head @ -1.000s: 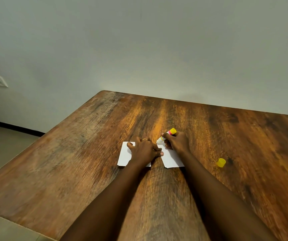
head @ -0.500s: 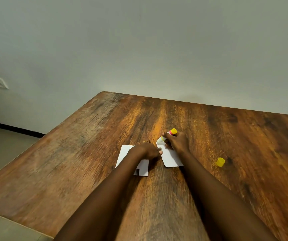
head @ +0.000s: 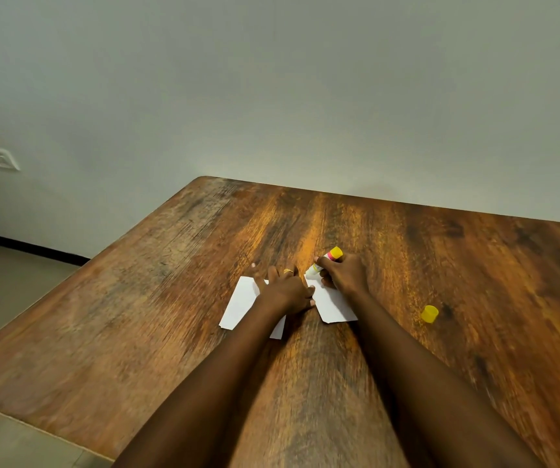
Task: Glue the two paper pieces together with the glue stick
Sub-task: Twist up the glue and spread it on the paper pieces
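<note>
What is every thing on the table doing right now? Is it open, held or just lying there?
glue stick: uncapped, tilted, tip down on the right paper.
yellow cap: off, lying alone on the table.
left paper: flat, pressed by the left hand.
right paper: flat, under the glue tip.
left hand: fingers spread, pressing.
right hand: holds the glue stick.
</note>
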`<state>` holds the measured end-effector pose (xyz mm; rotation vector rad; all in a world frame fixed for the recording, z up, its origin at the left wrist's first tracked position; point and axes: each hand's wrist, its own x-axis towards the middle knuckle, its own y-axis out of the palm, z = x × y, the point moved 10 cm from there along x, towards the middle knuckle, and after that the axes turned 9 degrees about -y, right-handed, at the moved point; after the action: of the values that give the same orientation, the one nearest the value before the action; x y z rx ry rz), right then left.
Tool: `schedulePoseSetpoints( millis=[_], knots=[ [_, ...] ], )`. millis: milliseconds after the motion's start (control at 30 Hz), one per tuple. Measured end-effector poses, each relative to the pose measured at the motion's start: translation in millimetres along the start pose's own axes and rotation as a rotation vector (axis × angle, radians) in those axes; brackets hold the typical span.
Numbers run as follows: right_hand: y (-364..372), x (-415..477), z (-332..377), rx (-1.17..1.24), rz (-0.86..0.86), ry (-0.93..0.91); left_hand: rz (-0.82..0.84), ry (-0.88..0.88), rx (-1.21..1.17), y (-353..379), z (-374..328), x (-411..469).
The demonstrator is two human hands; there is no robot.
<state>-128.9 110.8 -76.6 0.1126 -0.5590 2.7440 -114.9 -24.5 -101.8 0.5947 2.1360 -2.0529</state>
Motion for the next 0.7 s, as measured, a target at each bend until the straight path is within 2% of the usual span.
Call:
schedulePoseSetpoints(
  millis=[233,700],
  knots=[
    [3,0,1,-0.014,0.018,-0.006,-0.081,-0.047,-0.031,-11,1,-13],
    [6,-2,10,-0.082,0.058,-0.065,-0.094,-0.062,-0.079,-12,2,-19]
  ],
)
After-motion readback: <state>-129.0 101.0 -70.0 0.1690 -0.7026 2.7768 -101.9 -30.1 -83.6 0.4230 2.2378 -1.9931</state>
